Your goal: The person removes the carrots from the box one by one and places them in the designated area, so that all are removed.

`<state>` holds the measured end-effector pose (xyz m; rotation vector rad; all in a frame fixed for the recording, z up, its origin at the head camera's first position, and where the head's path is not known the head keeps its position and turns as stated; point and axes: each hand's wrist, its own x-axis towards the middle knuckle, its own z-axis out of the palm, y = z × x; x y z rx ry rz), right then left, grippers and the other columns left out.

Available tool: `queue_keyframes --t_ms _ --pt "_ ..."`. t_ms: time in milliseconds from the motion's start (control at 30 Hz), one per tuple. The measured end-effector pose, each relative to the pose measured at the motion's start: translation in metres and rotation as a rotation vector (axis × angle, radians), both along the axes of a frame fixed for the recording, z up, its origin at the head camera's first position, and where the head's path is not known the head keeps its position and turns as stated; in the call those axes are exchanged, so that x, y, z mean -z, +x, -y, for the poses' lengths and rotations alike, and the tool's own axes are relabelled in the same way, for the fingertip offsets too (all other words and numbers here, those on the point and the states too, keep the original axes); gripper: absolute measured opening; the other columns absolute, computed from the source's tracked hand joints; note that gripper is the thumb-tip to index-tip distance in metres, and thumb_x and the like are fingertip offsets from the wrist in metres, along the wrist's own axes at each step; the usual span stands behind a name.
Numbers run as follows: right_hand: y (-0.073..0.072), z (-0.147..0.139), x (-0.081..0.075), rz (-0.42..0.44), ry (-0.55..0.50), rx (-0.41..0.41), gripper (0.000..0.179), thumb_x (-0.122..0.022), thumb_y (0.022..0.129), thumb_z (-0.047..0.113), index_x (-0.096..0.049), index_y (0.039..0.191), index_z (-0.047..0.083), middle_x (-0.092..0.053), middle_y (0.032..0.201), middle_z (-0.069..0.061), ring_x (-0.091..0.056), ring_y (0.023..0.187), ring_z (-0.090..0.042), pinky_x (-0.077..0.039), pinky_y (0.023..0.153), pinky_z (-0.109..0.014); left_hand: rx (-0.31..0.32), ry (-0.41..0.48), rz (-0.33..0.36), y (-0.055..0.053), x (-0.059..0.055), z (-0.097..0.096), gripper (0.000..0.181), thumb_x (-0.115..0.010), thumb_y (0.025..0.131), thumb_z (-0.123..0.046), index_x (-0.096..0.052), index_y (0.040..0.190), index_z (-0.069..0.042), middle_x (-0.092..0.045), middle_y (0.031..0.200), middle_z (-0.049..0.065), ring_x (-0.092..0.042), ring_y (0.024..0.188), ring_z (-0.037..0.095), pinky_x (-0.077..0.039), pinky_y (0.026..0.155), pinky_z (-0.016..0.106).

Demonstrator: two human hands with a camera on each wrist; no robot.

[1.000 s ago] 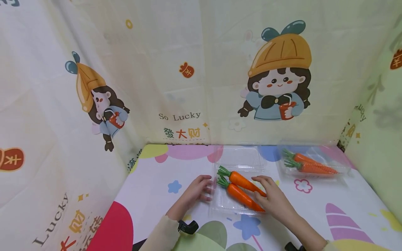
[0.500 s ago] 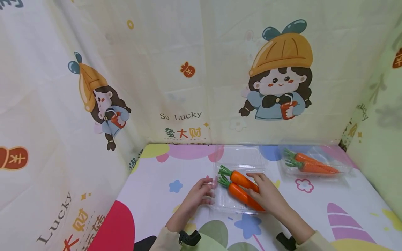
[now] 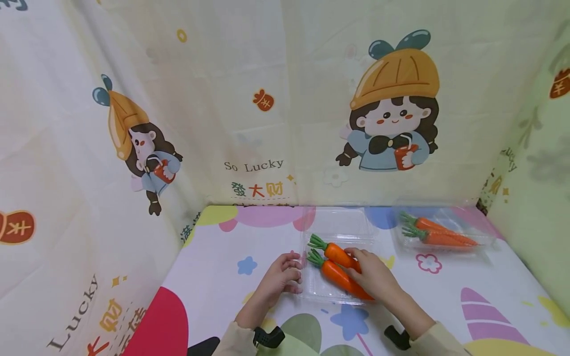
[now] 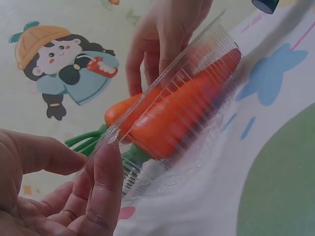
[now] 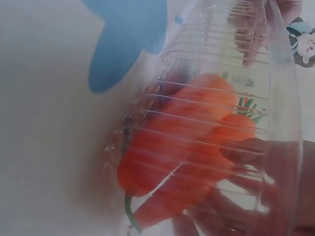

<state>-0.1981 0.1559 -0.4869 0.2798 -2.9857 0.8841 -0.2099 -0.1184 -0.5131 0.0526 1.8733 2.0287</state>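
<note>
Two orange carrots with green tops lie side by side in a clear plastic clamshell box (image 3: pixel 313 291), whose lid (image 3: pixel 340 220) is folded back behind it. In the head view, my right hand (image 3: pixel 376 277) reaches over the box's right side. Its thumb and fingers grip the tapering half of the far carrot (image 3: pixel 336 253); through the box wall in the right wrist view, its thumb (image 5: pixel 241 150) lies against that carrot. The near carrot (image 3: pixel 338 277) is beside it. My left hand (image 3: pixel 280 279) pinches the left rim between thumb and finger, seen in the left wrist view.
A second clear box (image 3: pixel 487 242) stands at the back right, with two carrots (image 3: pixel 445 238) inside. Patterned cloth walls (image 3: pixel 311 123) rise behind and at both sides of the table (image 3: pixel 213 272). A dark object (image 3: pixel 203 347) lies at the front edge.
My right hand has moved left from the carrots' tips, and its fingers have closed on the far carrot. My left hand stays at the box's left rim.
</note>
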Motion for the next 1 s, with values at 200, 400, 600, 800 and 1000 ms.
queue_keyframes --t_ms 200,400,600,800,1000 --pt "-0.0016 0.0051 -0.0003 0.021 0.001 0.002 0.057 -0.081 0.088 0.015 -0.059 0.140 0.011 -0.069 0.125 -0.013 -0.064 0.111 -0.034 -0.055 0.098 -0.058 -0.006 0.002 0.003 -0.0008 0.0016 0.0009 0.056 -0.063 0.091 -0.002 -0.043 0.144 0.000 -0.057 0.114 0.011 -0.061 0.080 0.016 -0.060 0.059 0.025" --pt "-0.0034 0.0087 0.0002 0.033 0.005 0.022 0.059 -0.082 0.087 0.012 -0.058 0.141 0.012 -0.068 0.121 -0.013 -0.065 0.106 -0.030 -0.057 0.096 -0.056 -0.008 0.013 0.002 -0.0007 0.0025 -0.0001 0.057 -0.063 0.090 -0.001 -0.043 0.143 0.000 -0.057 0.112 0.009 -0.061 0.079 0.015 -0.059 0.058 0.024" --pt "-0.0035 0.0092 0.0006 0.023 -0.012 0.020 0.057 -0.080 0.088 0.009 -0.059 0.140 0.011 -0.068 0.119 -0.012 -0.065 0.103 -0.028 -0.058 0.093 -0.054 -0.014 0.019 0.002 0.0011 0.0028 -0.0007 0.057 -0.062 0.090 -0.001 -0.042 0.144 0.001 -0.057 0.112 0.009 -0.061 0.079 0.015 -0.059 0.057 0.024" --pt "-0.0034 0.0067 0.0005 -0.026 -0.046 0.001 0.056 -0.077 0.089 0.010 -0.057 0.141 0.011 -0.068 0.116 -0.011 -0.063 0.096 -0.026 -0.059 0.088 -0.050 -0.019 0.040 0.007 0.0008 0.0041 -0.0012 0.061 -0.063 0.087 0.001 -0.042 0.144 0.000 -0.057 0.110 0.007 -0.061 0.077 0.014 -0.058 0.055 0.024" --pt "-0.0040 0.0036 -0.0054 0.030 -0.180 -0.005 0.061 -0.075 0.092 0.010 -0.051 0.147 0.013 -0.068 0.120 -0.012 -0.065 0.095 -0.023 -0.060 0.083 -0.044 -0.021 0.045 0.001 0.0014 0.0032 -0.0013 0.061 -0.063 0.087 0.001 -0.042 0.144 0.000 -0.057 0.111 0.007 -0.061 0.077 0.014 -0.058 0.055 0.023"
